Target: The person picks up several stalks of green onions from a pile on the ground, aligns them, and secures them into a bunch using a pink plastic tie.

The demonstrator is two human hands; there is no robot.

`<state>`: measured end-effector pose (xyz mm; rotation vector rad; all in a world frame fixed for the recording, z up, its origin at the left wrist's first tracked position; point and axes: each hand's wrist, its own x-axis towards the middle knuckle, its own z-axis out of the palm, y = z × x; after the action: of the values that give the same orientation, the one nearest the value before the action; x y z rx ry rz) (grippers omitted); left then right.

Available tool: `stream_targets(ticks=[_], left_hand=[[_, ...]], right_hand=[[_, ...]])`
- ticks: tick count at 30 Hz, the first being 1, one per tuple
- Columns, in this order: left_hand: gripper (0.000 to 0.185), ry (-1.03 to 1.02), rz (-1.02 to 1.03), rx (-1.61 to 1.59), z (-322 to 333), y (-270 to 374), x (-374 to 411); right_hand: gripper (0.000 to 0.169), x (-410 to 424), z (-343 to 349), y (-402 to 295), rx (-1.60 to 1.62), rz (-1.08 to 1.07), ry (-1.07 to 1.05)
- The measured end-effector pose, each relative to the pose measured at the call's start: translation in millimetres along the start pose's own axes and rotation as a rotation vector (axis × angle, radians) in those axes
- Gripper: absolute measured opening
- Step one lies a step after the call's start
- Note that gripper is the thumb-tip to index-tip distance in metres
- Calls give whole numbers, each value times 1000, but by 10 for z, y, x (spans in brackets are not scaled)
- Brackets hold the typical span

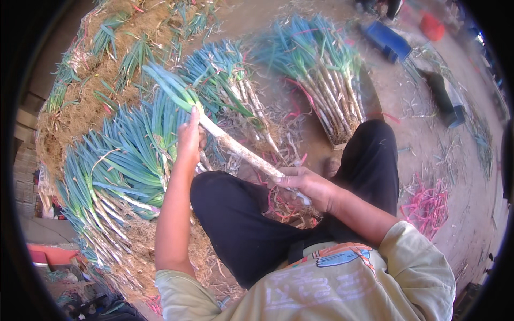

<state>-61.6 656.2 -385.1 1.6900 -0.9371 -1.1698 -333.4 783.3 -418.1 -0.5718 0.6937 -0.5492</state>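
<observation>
A long Welsh onion [245,153] slants across my lap, green leaves up at the left and white stem down at the right. My left hand [192,134] grips it just below the leaves, thumb laid along the stem. Near the root end, my right hand [303,182] closes around the white stem, thumb on top. The stem's lower tip [304,199] pokes out beneath that hand. Left of my knee lies a large heap of green onions [132,148]. Beyond my hands is a smaller pile [229,80], its roots toward me.
A bunch of onions [329,80] rests in a trough-like holder [371,94] ahead of my right knee. Pink ties [427,206] lie tangled on the floor at right. Farther off are a blue container [387,40] and a dark boot-like object [441,94]. Bundles with matted roots [86,96] line the left.
</observation>
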Motion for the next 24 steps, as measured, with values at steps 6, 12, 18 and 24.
stream_targets(ticks=[6,12,18,24], left_hand=[[38,-39,335,-392,-163,225,68],[46,-100,-31,113,-130,357,-201],[29,-383,-315,-256,589,90,-610],[15,37,146,-351,-247,489,-225]], right_hand=[[17,18,-190,-23,-233,-127,218],[21,-43,-146,-98,-292,-150,333],[27,140,368,-137,-777,-661,317],[41,72,350,-126,-677,-430,-32]])
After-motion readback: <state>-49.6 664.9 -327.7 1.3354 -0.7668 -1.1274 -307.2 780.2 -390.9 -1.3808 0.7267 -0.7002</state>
